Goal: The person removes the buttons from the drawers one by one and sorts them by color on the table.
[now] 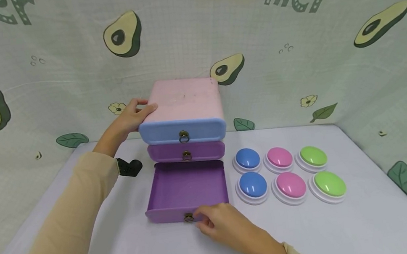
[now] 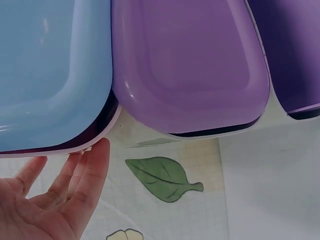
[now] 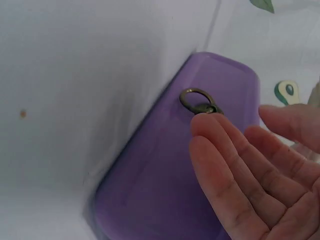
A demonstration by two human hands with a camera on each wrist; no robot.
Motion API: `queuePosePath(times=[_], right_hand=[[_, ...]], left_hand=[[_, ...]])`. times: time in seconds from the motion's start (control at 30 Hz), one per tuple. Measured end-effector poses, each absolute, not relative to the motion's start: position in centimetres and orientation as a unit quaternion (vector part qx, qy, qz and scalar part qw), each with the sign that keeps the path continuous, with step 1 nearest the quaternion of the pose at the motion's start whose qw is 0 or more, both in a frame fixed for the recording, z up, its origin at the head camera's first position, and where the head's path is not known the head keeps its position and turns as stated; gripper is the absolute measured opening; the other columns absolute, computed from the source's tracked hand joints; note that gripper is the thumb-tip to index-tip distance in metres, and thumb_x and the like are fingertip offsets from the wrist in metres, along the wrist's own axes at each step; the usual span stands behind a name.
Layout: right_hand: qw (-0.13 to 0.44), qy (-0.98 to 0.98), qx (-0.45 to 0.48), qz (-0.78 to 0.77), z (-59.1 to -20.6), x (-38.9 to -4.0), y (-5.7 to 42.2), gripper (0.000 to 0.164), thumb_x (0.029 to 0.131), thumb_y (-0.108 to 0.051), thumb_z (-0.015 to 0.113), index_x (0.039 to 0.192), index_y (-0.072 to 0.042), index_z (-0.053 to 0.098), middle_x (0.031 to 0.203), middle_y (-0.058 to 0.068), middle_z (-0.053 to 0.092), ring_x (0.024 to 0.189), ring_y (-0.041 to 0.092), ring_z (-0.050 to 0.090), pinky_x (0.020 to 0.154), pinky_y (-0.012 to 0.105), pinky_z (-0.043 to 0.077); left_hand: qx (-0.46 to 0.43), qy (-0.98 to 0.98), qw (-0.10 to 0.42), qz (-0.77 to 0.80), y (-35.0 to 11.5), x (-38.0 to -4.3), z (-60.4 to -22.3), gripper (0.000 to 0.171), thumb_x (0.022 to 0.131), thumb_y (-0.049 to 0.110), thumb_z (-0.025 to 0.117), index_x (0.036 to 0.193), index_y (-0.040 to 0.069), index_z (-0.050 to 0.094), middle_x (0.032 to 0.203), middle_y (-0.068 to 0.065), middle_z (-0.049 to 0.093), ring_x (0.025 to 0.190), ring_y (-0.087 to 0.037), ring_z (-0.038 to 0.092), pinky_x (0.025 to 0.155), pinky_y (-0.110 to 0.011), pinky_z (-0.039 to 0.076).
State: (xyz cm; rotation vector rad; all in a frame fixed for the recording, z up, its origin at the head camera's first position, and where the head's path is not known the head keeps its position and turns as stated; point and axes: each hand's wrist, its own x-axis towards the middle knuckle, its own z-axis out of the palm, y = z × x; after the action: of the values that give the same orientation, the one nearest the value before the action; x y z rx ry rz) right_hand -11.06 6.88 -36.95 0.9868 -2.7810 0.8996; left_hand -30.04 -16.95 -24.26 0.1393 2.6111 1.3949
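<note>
A small drawer cabinet [image 1: 184,97] with a pink top stands at the middle back. Its blue top drawer [image 1: 158,133] and purple middle drawer [image 1: 166,154] are pushed in. Pulled far out is the purple bottom drawer [image 1: 166,215], with nothing visible inside. My left hand [image 1: 130,120] rests against the cabinet's upper left side; in the left wrist view its extended fingers [image 2: 95,165] touch the pink casing. My right hand [image 1: 229,227] is at the bottom drawer's front, beside its brass ring pull [image 1: 188,218]. In the right wrist view the ring hangs free beyond nearly straight fingers [image 3: 210,165].
Right of the cabinet, dome push buttons stand in two rows: blue [image 1: 253,184], pink [image 1: 291,185] and green [image 1: 330,184], each on a white base. A white cloth covers the table [image 1: 372,225]. Behind hangs an avocado-print curtain [image 1: 75,41].
</note>
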Motion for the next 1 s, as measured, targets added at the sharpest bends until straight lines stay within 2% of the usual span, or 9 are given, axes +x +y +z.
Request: queuePosePath(times=[0.2,0.47,0.73,0.9,1.0], right_hand=[[0.045,-0.907,0.318,0.274,-37.2,-11.2,5.7,0.012,0.085,-0.012,0.065,0.096,-0.008,0.068,0.071,-0.007,0.067,0.06,-0.007,0.053,0.053,0.005,0.04],[0.065,-0.922,0.315,0.216,-38.0,-11.4,4.4,0.009,0.082,-0.012,0.066,0.091,-0.013,0.07,0.063,-0.011,0.059,0.054,-0.005,0.038,0.05,0.007,0.033],[0.111,-0.925,0.322,0.167,-38.7,-11.5,3.8,0.009,0.081,-0.01,0.066,0.087,-0.017,0.069,0.069,-0.007,0.066,0.058,0.003,0.055,0.053,0.021,0.046],[0.154,-0.925,0.324,0.126,-39.0,-11.4,3.4,0.011,0.081,-0.011,0.067,0.088,-0.02,0.069,0.067,-0.006,0.066,0.057,0.01,0.06,0.05,0.025,0.046],[0.162,-0.929,0.322,0.084,-39.0,-11.4,3.2,0.007,0.083,-0.014,0.066,0.082,-0.021,0.066,0.063,-0.004,0.064,0.052,0.013,0.059,0.044,0.027,0.044]], left_hand=[[0.046,0.88,0.083,0.465,-16.9,-30.1,-24.3,0.076,0.091,0.055,0.046,0.145,0.009,0.018,0.142,-0.024,0.034,0.111,-0.034,0.052,0.094,-0.045,0.046],[0.047,0.88,0.082,0.465,-17.0,-30.0,-24.3,0.076,0.091,0.054,0.046,0.145,0.009,0.018,0.142,-0.024,0.034,0.11,-0.035,0.053,0.093,-0.045,0.046],[0.047,0.881,0.082,0.464,-17.0,-30.0,-24.4,0.076,0.091,0.055,0.046,0.145,0.009,0.018,0.142,-0.024,0.034,0.11,-0.035,0.053,0.093,-0.045,0.047],[0.048,0.881,0.081,0.464,-16.9,-29.9,-24.3,0.076,0.091,0.054,0.046,0.145,0.008,0.019,0.142,-0.024,0.034,0.111,-0.034,0.053,0.091,-0.044,0.047],[0.05,0.881,0.081,0.464,-16.9,-29.9,-24.2,0.075,0.091,0.054,0.045,0.145,0.009,0.018,0.142,-0.025,0.034,0.111,-0.034,0.052,0.092,-0.044,0.047]])
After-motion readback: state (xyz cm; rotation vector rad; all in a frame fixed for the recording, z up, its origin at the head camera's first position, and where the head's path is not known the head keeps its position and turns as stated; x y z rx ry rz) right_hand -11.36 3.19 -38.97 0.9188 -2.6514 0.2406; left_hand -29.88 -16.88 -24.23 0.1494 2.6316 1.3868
